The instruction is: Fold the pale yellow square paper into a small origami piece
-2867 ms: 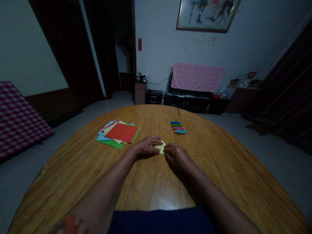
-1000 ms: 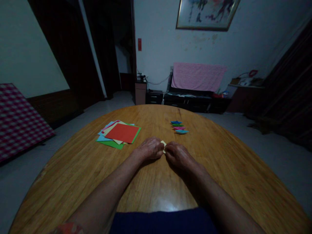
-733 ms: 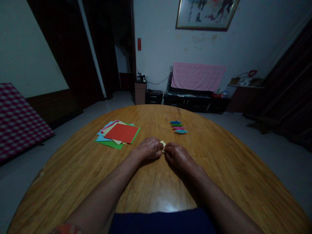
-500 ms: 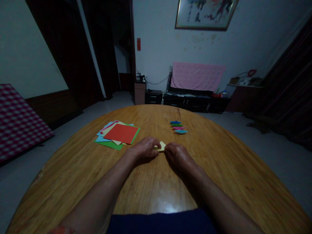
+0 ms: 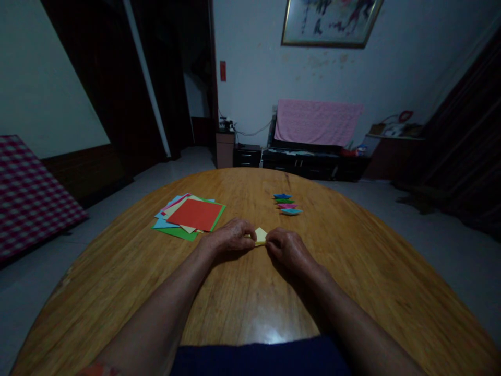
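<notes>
From my head-worn view, a small piece of folded pale yellow paper (image 5: 260, 235) sits between my hands, near the middle of the tabletop (image 5: 117, 297) and toward its near edge. It comes to a point on top, and its lower edge runs as a narrow strip into my left fingers. My left hand (image 5: 229, 236) and right hand (image 5: 288, 250) both pinch it from either side, so each grip is closed on the paper, and both forearms rest low over the wood.

Just beyond my left hand, a loose stack of coloured paper squares (image 5: 183, 218) lies on the tabletop, with a red sheet (image 5: 194, 214) on top and green, blue and pink edges showing beneath. Farther toward the far edge, a short row of small folded paper pieces (image 5: 287, 204) runs in blue, green, pink and teal.

Past the tabletop, a pink cloth (image 5: 317, 123) drapes over a low black cabinet (image 5: 301, 164). The framed painting (image 5: 332, 22) above it shows only dark brush marks that I cannot read as writing.
</notes>
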`<state>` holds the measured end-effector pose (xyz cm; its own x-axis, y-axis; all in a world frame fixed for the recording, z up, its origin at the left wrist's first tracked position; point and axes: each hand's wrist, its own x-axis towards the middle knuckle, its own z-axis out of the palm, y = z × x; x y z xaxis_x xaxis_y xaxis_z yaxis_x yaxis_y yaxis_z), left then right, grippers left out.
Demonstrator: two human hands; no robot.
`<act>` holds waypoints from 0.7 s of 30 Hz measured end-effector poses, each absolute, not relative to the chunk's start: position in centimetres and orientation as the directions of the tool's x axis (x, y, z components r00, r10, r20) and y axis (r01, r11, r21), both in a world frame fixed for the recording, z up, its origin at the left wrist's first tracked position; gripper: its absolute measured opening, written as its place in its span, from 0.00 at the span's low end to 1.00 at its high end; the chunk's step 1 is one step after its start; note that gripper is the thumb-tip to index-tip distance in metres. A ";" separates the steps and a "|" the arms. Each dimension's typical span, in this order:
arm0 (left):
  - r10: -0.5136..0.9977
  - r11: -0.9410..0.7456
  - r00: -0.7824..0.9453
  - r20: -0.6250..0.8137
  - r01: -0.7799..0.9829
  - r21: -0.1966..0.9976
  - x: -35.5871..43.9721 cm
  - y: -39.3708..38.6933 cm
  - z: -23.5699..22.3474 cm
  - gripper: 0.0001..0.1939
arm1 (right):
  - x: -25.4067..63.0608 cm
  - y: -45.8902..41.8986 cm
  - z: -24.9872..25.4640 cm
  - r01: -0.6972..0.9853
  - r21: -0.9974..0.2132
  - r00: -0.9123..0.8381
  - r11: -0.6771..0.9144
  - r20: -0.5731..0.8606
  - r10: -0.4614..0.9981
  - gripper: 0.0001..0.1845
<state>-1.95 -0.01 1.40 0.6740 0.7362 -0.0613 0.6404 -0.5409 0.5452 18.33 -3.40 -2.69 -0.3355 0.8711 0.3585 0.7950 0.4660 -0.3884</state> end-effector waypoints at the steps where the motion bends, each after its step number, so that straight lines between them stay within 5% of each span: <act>1: 0.724 -0.583 0.690 -0.025 0.631 0.512 -1.9 0.1 1.3 0.10 | 18.3 -3.4 -2.6 0.797 -0.387 -0.336 0.465 0.356 0.872 0.08; 8: 0.690 -0.699 0.722 0.056 0.644 0.311 -1.3 0.3 0.4 0.11 | 18.0 -3.8 -2.3 0.810 -0.350 -0.348 0.471 0.359 0.866 0.08; 21: 0.720 -0.669 0.694 0.017 0.687 0.284 -1.1 0.7 0.0 0.11 | 17.2 -4.1 -2.3 0.836 -0.292 -0.378 0.464 0.306 0.874 0.11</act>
